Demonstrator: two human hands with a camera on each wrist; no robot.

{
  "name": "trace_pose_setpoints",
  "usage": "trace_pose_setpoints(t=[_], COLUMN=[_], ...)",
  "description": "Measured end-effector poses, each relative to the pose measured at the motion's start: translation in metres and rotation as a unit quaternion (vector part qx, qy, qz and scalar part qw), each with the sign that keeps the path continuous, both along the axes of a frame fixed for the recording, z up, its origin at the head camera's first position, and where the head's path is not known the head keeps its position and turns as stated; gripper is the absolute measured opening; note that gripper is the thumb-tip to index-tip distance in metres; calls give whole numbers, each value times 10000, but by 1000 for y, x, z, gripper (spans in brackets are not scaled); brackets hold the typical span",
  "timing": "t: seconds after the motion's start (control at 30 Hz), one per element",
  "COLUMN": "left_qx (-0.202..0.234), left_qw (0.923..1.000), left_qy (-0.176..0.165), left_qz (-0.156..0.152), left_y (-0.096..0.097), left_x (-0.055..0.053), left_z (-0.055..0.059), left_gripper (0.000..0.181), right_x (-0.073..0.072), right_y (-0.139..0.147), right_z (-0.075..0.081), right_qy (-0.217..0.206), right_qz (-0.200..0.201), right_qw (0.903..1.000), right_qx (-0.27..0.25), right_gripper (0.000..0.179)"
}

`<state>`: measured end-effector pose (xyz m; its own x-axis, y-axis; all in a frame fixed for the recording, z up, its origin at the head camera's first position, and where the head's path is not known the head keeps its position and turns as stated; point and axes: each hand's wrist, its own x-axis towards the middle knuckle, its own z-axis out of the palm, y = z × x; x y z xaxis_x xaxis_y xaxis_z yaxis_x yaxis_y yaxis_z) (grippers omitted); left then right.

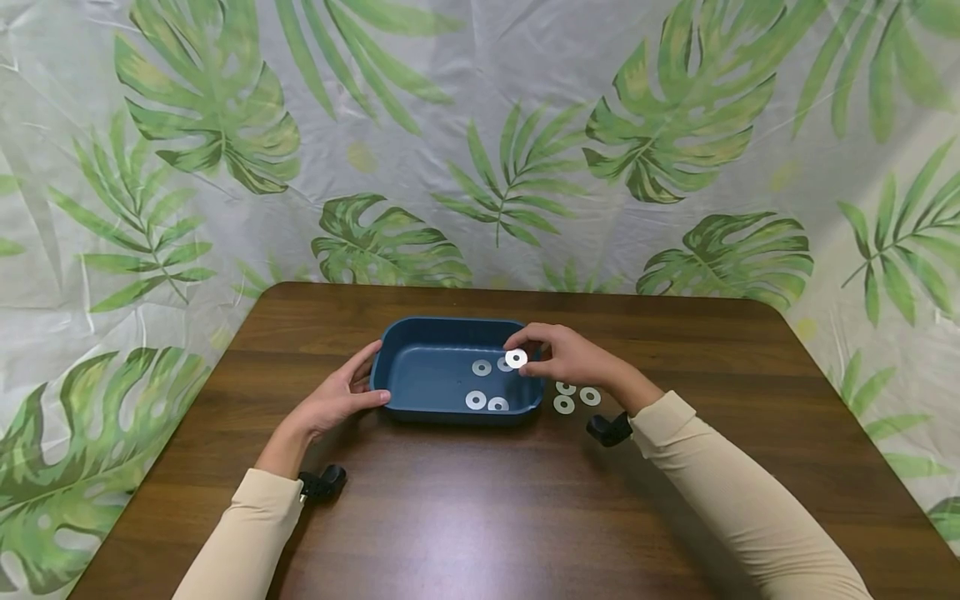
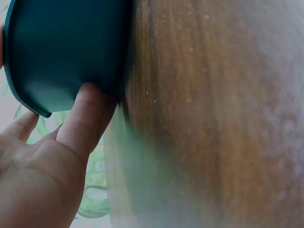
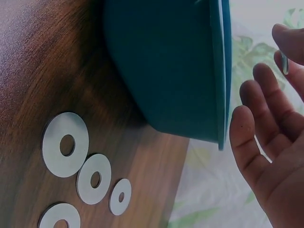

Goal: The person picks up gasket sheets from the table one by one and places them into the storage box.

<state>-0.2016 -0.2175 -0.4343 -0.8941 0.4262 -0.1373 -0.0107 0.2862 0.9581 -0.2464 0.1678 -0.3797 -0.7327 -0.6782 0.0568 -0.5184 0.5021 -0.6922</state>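
Washer point(image 1: 516, 364): was pinched narrowly at its edge by right hand point(image 1: 573, 357), just right of centre in the head frame, over the right part of blue tray point(image 1: 442, 417). Steadied the tray's left end with left hand point(image 1: 337, 400) gripping it. With so little edge held, risked slipping and landing on top of washers inside point(image 1: 469, 403); if dropped too far right, could have struck the rim and bounced toward loose washers point(image 1: 558, 406) on the table point(image 1: 420, 517). Faced its flat side and hole toward the head camera, tilted up; appeared edge-on, upper right of the right-wrist frame. Being round, had no long axis.
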Motion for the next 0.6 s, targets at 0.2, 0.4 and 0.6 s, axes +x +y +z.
trace_pose_setpoints(t=[0.2,0.4,0.6], left_qx=[32,34,55], left_qw=[10000,10000,10000], left_qy=[4,2,5], left_qz=[8,15,-10], left_y=[0,-1,-1], left_x=[0,0,0], left_z=[-2,-2,-2], left_gripper=[89,88,89], right_x=[-1,-3,0], right_y=[3,13,34], right_z=[0,0,-2], right_qy=[-114,-99,98], right_qz=[-145,-247,-397], right_qw=[9998,9996,9992], right_qx=[-12,-17,30], right_gripper=[44,39,38])
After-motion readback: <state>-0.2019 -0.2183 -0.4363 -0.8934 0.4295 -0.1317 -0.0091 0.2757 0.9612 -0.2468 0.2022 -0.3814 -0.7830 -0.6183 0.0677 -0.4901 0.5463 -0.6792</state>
